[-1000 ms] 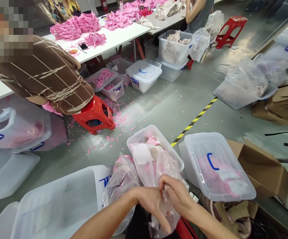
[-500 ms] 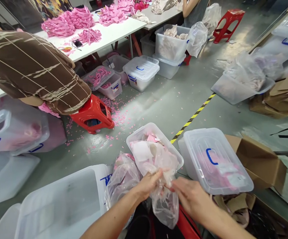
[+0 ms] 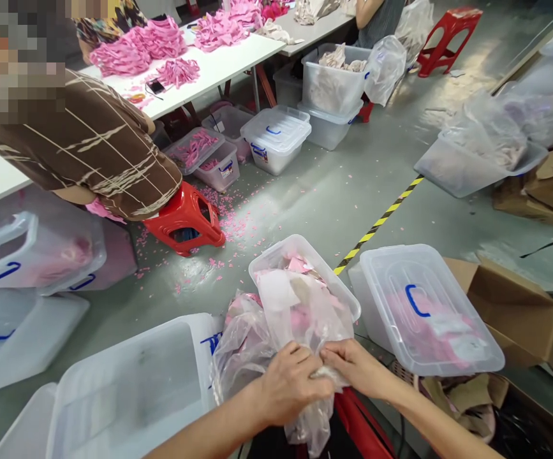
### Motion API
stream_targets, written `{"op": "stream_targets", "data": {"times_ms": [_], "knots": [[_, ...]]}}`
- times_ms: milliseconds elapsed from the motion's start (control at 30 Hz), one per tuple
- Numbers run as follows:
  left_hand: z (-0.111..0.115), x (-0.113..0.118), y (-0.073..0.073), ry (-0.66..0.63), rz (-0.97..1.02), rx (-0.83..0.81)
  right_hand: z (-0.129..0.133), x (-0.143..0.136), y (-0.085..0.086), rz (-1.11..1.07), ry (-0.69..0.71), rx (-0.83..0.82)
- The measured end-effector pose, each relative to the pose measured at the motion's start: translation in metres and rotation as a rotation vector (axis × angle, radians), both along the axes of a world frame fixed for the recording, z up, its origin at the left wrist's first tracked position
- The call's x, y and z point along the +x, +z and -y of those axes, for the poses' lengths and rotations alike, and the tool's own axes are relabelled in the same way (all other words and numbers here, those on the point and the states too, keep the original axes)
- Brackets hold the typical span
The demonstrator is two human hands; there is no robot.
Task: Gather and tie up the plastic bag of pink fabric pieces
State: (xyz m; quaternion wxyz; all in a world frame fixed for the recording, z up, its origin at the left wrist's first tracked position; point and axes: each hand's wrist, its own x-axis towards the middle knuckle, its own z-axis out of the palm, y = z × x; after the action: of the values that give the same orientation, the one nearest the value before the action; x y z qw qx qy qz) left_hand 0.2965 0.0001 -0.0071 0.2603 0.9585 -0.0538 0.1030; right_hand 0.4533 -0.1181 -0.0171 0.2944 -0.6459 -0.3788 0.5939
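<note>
A clear plastic bag (image 3: 305, 331) of pink and beige pieces is gripped at its gathered neck by both hands, low in the frame. The left hand (image 3: 289, 384) is curled tightly around it; the right hand (image 3: 353, 368) pinches it alongside, knuckles touching. An open plastic tub (image 3: 305, 255) sits just behind.

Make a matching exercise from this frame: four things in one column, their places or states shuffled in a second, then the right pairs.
Things:
1. clear plastic bag
2. lidded bin with blue handle
3. red stool
4. yellow-black tape

Places or states:
A. stuck in a stripe across the floor
B. under a seated person in a brown top
C. gripped by the left hand and right hand
D. closed, on the person's right, beside a cardboard box

Pairs: 1-C, 2-D, 3-B, 4-A
</note>
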Motion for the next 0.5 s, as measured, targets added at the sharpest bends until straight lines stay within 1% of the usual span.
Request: {"op": "stream_targets", "data": {"times_ms": [33,67,100,133,167,200,233,300,367,433,500], "knots": [[0.001,0.002,-0.002,0.086,0.203,0.104,0.002,-0.004,-0.003,-0.099,-0.083,-0.054],[0.003,0.005,-0.005,0.167,0.353,0.153,0.005,-0.009,-0.004,-0.23,-0.193,-0.122],[0.006,0.008,-0.007,0.23,0.444,0.167,0.009,-0.012,-0.004,-0.349,-0.325,-0.196],[0.009,0.012,-0.01,0.264,0.492,0.162,0.012,-0.015,-0.003,-0.433,-0.465,-0.266],[0.012,0.015,-0.012,0.267,0.51,0.149,0.015,-0.017,-0.001,-0.472,-0.586,-0.326],[0.014,0.016,-0.013,0.253,0.515,0.137,0.018,-0.019,0.001,-0.464,-0.666,-0.365],[0.015,0.017,-0.014,0.216,0.495,0.137,0.019,-0.019,0.003,-0.428,-0.687,-0.378],[0.012,0.013,-0.013,0.104,0.394,0.16,0.02,-0.02,0.007,-0.327,-0.626,-0.331],[0.005,0.006,-0.011,0.016,0.258,0.17,0.018,-0.02,0.011,-0.268,-0.56,-0.246],[-0.004,0.0,-0.009,-0.029,0.157,0.128,0.018,-0.021,0.012,-0.238,-0.566,-0.172],[-0.01,-0.002,-0.008,-0.067,0.087,0.061,0.023,-0.019,0.009,-0.203,-0.57,-0.149]]}}
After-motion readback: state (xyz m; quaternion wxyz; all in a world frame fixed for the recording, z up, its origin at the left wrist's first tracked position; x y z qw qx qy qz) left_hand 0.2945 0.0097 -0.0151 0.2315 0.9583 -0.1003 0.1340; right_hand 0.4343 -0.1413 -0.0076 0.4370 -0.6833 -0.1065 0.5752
